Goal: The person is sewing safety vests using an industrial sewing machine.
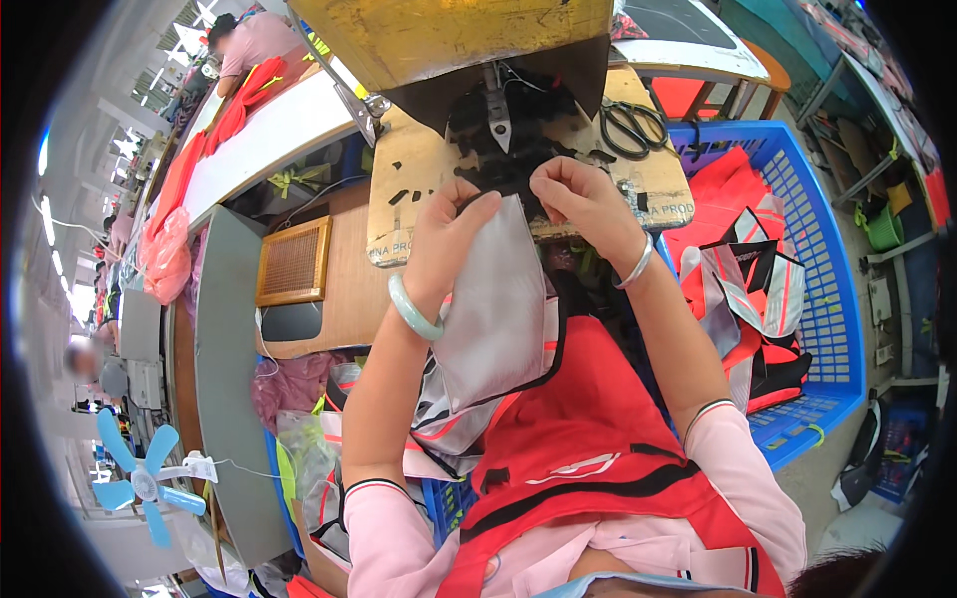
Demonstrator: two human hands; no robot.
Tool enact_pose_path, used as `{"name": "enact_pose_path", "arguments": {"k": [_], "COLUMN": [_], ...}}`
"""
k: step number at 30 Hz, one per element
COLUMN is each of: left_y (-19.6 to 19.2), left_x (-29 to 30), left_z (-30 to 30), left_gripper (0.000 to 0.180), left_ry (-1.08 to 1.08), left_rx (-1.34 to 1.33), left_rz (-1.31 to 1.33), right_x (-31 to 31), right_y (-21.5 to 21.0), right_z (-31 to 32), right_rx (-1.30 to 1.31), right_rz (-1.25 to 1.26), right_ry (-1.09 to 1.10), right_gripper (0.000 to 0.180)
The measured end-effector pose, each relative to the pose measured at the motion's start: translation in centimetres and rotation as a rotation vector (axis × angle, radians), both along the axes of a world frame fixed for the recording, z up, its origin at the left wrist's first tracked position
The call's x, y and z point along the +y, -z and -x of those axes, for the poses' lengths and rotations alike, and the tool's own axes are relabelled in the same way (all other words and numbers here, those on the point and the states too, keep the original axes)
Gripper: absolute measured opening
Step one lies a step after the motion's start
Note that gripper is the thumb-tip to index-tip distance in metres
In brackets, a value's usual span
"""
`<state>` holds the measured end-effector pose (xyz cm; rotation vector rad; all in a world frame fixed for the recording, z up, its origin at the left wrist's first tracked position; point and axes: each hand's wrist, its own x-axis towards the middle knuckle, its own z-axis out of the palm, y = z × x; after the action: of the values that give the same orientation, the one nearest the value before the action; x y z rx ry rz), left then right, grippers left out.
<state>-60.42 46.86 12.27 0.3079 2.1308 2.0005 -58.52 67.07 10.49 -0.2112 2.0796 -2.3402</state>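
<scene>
My left hand is closed in a pinch on the top edge of a grey fabric piece with black and red-orange trim. The piece hangs down over my red apron. My right hand has its fingers pinched together just right of the fabric's upper corner. Against the black pieces behind it, I cannot make out what those fingers hold. Both hands are at the near edge of a worn wooden board. Beyond them stands a machine with a yellow housing and a pointed metal part.
Black scraps and black-handled scissors lie on the board. At right, a blue plastic basket holds red, grey and black fabric pieces. Left are a white table with red fabric and a blue fan. Another person leans over far left.
</scene>
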Motion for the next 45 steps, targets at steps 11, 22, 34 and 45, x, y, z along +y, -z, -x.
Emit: {"name": "enact_pose_path", "arguments": {"k": [11,22,34,45], "left_y": [0.2,-0.4,-0.1,-1.2], "left_x": [0.6,1.2,-0.3,-1.0], "left_z": [3.5,4.1,1.8,-5.6], "left_gripper": [0.014,0.016,0.014,0.023], "left_ry": [-0.039,-0.030,0.018,0.613], "left_rx": [-0.238,-0.282,-0.185,0.023], "left_rz": [-0.127,-0.323,-0.128,0.224], "right_x": [-0.4,-0.3,2.6,-1.9], "right_y": [1.1,0.3,0.9,8.9], "right_z": [3.5,4.6,1.3,-13.3], "right_rx": [-0.058,-0.056,0.633,-0.346], "right_rz": [0.093,0.171,-0.765,0.538], "right_ry": [0.034,0.032,0.502,-0.488], "right_gripper": [0.022,0.020,0.027,0.033]}}
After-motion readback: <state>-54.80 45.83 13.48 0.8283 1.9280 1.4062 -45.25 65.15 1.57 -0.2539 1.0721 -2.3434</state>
